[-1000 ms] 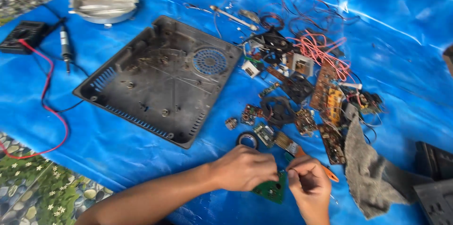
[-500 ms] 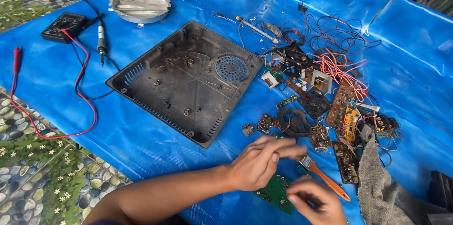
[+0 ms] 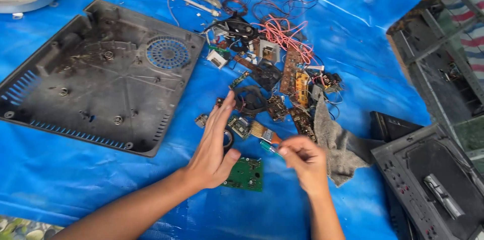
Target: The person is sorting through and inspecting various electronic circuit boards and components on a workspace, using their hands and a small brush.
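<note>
head view: left hand (image 3: 214, 144) lifted, fingers spread flat, off the green circuit board (image 3: 245, 173), which lies bare on the blue tarp (image 3: 60, 179) at its 4 o'clock. right hand (image 3: 305, 162) pinches a green-handled tool (image 3: 268, 148), tip toward 10 o'clock, kept near the board. parts pile (image 3: 272, 74) at 12, black casing (image 3: 101, 76) at 10.

Light: bright, even daylight across the blue tarp (image 3: 91, 179), colours saturated. Glare: pale sheen along the tarp's creases toward its far edge, strongest by the far right corner. Shadows: soft and short, tucked under my left hand (image 3: 214, 144) and beneath the black plastic casing (image 3: 101, 76). Blur: my right hand (image 3: 305, 159) smeared by motion at the fingers; small parts mid-tarp reasonably sharp. Edges: slight wide-angle stretch at the frame's corners.
</note>
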